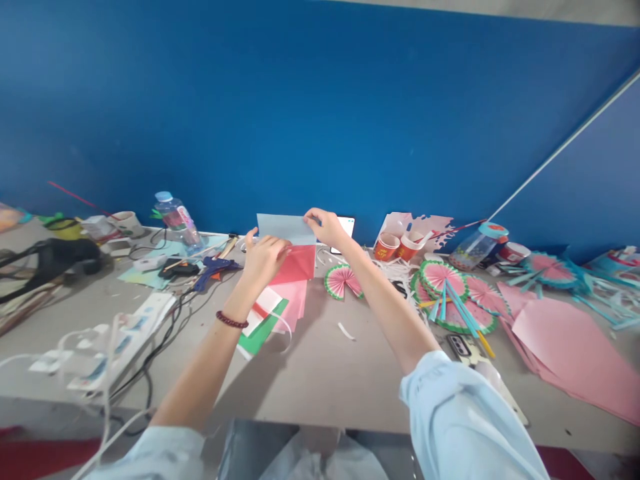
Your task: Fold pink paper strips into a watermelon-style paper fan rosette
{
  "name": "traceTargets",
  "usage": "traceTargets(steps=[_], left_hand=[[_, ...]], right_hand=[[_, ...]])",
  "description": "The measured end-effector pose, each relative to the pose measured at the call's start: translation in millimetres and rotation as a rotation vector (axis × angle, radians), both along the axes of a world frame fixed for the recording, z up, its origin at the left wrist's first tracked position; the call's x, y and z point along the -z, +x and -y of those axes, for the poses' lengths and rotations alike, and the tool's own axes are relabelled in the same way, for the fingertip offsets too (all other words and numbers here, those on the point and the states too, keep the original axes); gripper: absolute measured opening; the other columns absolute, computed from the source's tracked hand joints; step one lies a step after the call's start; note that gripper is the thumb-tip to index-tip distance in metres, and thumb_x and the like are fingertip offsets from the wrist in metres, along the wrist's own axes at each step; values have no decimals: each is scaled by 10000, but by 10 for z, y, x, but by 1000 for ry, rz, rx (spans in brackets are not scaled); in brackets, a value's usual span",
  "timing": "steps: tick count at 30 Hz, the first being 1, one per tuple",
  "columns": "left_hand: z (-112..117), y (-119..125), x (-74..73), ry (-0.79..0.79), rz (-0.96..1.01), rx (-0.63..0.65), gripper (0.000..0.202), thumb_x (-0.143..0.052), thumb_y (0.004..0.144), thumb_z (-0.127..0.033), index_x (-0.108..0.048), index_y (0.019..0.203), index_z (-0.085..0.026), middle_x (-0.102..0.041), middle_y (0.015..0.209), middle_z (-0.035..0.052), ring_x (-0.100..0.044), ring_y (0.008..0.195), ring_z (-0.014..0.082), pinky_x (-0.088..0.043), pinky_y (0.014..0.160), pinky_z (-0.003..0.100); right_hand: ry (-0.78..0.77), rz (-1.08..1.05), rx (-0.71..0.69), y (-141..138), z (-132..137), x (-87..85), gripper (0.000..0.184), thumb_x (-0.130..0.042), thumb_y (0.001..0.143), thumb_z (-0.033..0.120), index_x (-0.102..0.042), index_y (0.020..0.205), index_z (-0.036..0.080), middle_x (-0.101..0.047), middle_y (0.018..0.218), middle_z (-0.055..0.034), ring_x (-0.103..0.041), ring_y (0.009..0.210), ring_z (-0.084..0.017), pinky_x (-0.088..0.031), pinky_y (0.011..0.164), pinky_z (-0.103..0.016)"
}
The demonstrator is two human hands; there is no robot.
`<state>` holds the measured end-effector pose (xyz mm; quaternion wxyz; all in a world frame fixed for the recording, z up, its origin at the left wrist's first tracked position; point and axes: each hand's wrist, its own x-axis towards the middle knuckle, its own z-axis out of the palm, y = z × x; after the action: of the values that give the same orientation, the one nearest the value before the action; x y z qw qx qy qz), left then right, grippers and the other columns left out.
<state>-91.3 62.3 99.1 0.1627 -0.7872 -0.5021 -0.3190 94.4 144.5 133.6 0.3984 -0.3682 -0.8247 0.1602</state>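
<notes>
Both my hands are stretched out to the back of the grey table (320,373). My left hand (264,259) lies on a red sheet of paper (299,263), fingers curled and pinching the lower edge of a pale blue sheet (285,228). At that sheet's upper right corner my right hand (324,225) pinches it. The blue sheet stands folded up against the blue wall. Beneath the red sheet lie pink paper (295,300) and white and green sheets (260,330).
A blue glue gun (213,268), a water bottle (176,219), cables and a power strip (145,317) are on the left. Pink-green paper fans (450,293), two red cups (397,247), pink sheets (575,347) and scissors (463,347) lie on the right.
</notes>
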Motion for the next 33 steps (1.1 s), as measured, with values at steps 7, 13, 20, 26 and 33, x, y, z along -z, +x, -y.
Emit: traceTargets(steps=[7, 13, 20, 26, 33], left_hand=[[60, 67, 79, 96, 84, -26, 202, -461, 901, -241, -653, 843, -225, -709, 846, 29, -614, 844, 193, -281, 967, 406], [51, 133, 158, 175, 130, -85, 149, -523, 860, -253, -668, 836, -225, -705, 844, 44, -597, 872, 226, -304, 926, 408], [6, 79, 196, 170, 123, -113, 167, -528, 859, -285, -670, 808, -213, -696, 815, 61, -591, 888, 244, -298, 955, 421], [29, 87, 161, 110, 142, -84, 173, -497, 878, -271, -663, 840, -239, -703, 858, 35, -598, 884, 213, -263, 988, 423], [67, 121, 165, 82, 142, -99, 182, -489, 885, -296, -663, 873, -242, -702, 856, 48, -591, 891, 229, -256, 983, 453]], right_hand=[[-76, 107, 6, -33, 75, 52, 235, -333, 914, 317, -531, 946, 194, -523, 663, 2, -464, 617, -163, -306, 599, -257], [-139, 189, -52, -41, 91, 44, 231, -351, 909, 352, -529, 891, 205, -552, 746, -16, -474, 660, -163, -318, 619, -263], [-117, 111, -147, -8, 148, -46, 276, -524, 813, 467, -464, 777, 200, -452, 661, 42, -387, 591, -110, -270, 575, -240], [-165, 79, -44, -2, 136, 2, 248, -359, 907, 447, -418, 822, 221, -388, 566, 71, -335, 506, -111, -233, 538, -245], [-100, -72, 8, 22, 122, 1, 219, -406, 894, 434, -423, 848, 221, -406, 618, 60, -323, 502, -96, -246, 521, -237]])
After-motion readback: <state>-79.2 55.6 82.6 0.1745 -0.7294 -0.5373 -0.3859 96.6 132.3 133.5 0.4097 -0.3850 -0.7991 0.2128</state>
